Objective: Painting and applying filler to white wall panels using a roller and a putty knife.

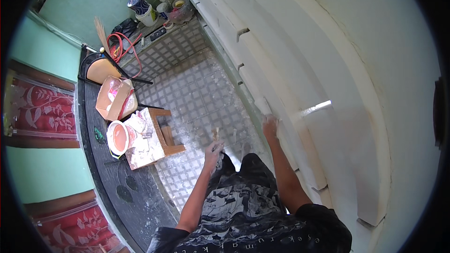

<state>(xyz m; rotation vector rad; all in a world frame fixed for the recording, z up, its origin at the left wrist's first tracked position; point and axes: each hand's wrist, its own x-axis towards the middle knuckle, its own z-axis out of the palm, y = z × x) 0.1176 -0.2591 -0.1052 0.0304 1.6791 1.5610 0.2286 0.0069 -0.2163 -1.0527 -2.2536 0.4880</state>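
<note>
My right hand (270, 125) is raised against the white panelled wall (328, 56) and grips a small pale block or scraper (262, 105) pressed flat on the surface. My left hand (213, 151) hangs lower over the tiled floor (197, 89), closed around a small wooden-handled tool (216, 134) that points upward. Both hands are dusted white. My dark patterned shirt (239, 206) and dark trousers fill the lower middle.
A wooden stool (161, 136) covered with a stained sheet stands at left, beside an orange bowl (118, 137) and an open cardboard box (115, 97) on a dark ledge. Buckets and cans (159, 7), a red hose (123, 42) and a broom (101, 30) lie at the far corner.
</note>
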